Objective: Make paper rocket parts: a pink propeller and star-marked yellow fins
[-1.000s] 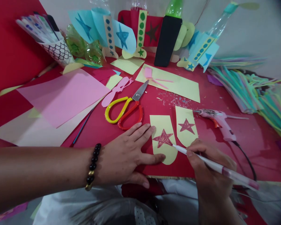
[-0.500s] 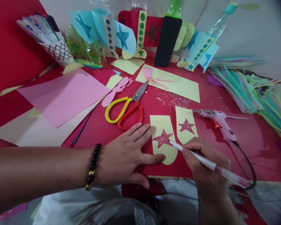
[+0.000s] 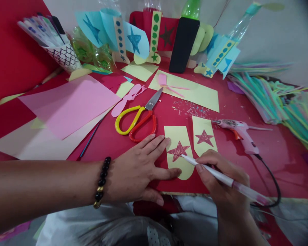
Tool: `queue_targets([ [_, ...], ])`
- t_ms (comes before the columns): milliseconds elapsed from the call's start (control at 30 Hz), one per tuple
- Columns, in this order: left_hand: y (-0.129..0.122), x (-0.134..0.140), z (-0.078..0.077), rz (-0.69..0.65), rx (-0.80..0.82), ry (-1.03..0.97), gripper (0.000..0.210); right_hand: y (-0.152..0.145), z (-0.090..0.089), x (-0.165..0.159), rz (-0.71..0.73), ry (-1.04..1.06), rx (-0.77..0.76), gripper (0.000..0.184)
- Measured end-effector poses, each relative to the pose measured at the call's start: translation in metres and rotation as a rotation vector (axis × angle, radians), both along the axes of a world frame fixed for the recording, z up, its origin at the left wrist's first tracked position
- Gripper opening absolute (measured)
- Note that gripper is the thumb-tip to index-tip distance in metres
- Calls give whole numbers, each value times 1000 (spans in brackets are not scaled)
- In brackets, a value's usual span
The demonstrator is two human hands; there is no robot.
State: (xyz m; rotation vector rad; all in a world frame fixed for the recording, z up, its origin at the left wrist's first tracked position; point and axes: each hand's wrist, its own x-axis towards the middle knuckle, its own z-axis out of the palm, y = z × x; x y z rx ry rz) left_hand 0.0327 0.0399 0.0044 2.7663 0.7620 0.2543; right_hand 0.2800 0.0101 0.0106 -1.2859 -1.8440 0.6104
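Note:
My right hand (image 3: 224,177) is closed round a white felt-tip pen (image 3: 219,174) with a reddish band and end. The pen's tip touches the lower part of a dark red star drawn on a yellow paper piece (image 3: 187,167) with a rounded near end. Fingers spread, my left hand (image 3: 138,171) lies flat, its index finger and thumb side pressing the left edge of that paper. Just to the right is a second yellow paper piece (image 3: 200,123) with a red star. Scissors (image 3: 136,124) with yellow and red handles lie beyond my left fingertips.
A pink glue gun (image 3: 236,130) with a black cord lies at the right, near bundled pipe cleaners (image 3: 261,95). Pink paper (image 3: 69,106) covers the left side. Behind stand a pen cup (image 3: 63,56), a black phone (image 3: 184,46) and decorated bottle rockets (image 3: 223,56).
My right hand and the pen have shifted slightly left, the tip moving from the star's right side to its lower middle. My left hand has stayed in place.

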Motion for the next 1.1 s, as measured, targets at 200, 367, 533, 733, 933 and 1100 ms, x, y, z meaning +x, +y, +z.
queue_targets([
  [200,-1,-1,0,-7,-1,-3,71,0,1,-1,-59,-18,76,13],
  [367,-1,-1,-1,-5,-5,4,71,0,0,-1,-6,6,24,13],
  [533,0,0,-1,-11,-19,7,71,1,1,0,18,-10,45,14],
  [733,0,0,0,-12,-31,2,70,-1,3,-8,-278,12,100,11],
  [933,0,0,0,-12,-32,5,71,-2,4,-12,-375,12,70,12],
  [1100,-1,-1,0,-12,-23,-9,71,-1,4,-10,-317,-5,58,12],
])
